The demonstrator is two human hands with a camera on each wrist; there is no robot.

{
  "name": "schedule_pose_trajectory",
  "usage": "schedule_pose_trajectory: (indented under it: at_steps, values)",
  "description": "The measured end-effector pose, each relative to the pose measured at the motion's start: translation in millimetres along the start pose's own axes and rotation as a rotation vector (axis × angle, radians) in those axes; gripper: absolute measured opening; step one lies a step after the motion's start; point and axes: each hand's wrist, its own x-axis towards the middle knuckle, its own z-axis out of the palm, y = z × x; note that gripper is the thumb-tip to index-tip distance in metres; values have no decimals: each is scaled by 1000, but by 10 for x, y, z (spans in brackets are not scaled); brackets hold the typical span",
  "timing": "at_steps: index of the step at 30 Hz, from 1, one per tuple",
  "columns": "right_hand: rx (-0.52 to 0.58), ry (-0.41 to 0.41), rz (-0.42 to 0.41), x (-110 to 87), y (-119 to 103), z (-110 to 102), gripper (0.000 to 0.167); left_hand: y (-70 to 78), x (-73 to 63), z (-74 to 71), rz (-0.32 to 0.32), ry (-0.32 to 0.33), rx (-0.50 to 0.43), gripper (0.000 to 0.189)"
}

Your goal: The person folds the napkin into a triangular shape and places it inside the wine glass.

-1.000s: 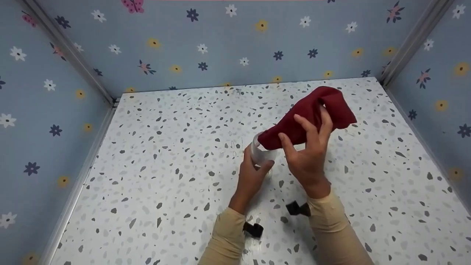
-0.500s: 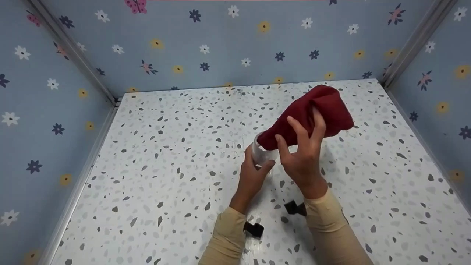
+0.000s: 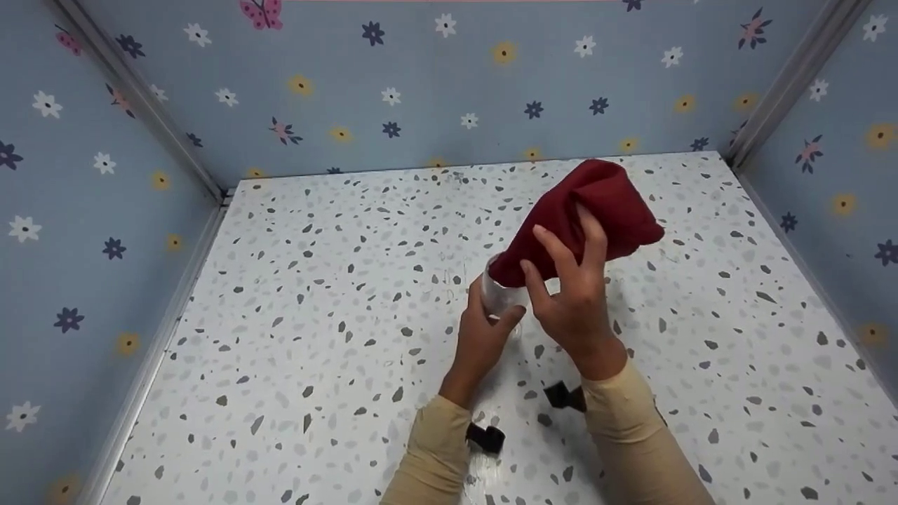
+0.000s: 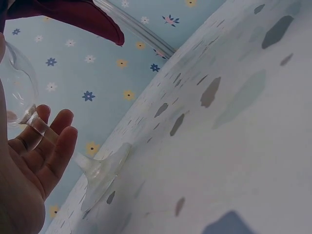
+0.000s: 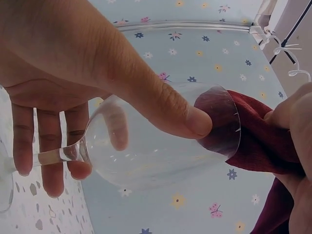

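My left hand (image 3: 484,340) holds a clear wine glass (image 5: 151,163) tilted, its thumb along the bowl and its other fingers around the stem. In the left wrist view, the glass's foot (image 4: 105,173) shows beyond the fingertips, close to the tabletop. A dark red cloth (image 3: 621,207) is gripped by my right hand (image 3: 579,301), thumb and fingers spread over its folds. One end of the cloth goes a little way inside the rim of the glass, as the right wrist view shows. The rest of it bunches up and away to the right.
The white speckled tabletop (image 3: 316,280) lies under both hands. Blue flowered panels (image 3: 421,70) stand at the back and both sides, with metal framing (image 3: 786,77) at the corners. A black wrist mount (image 3: 485,439) sits on the left sleeve, another (image 3: 561,395) on the right.
My right hand and the cloth have shifted slightly left, and the loose upper part of the cloth has swung left with them. The left hand and glass stay almost still.
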Motion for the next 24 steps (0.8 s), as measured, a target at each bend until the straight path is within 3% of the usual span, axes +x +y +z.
schedule_pose_trajectory:
  at_steps: [24]
  values:
    - [-5,-44,-10,-45,45,34,42,-36,1,1,-2,-4,30,77]
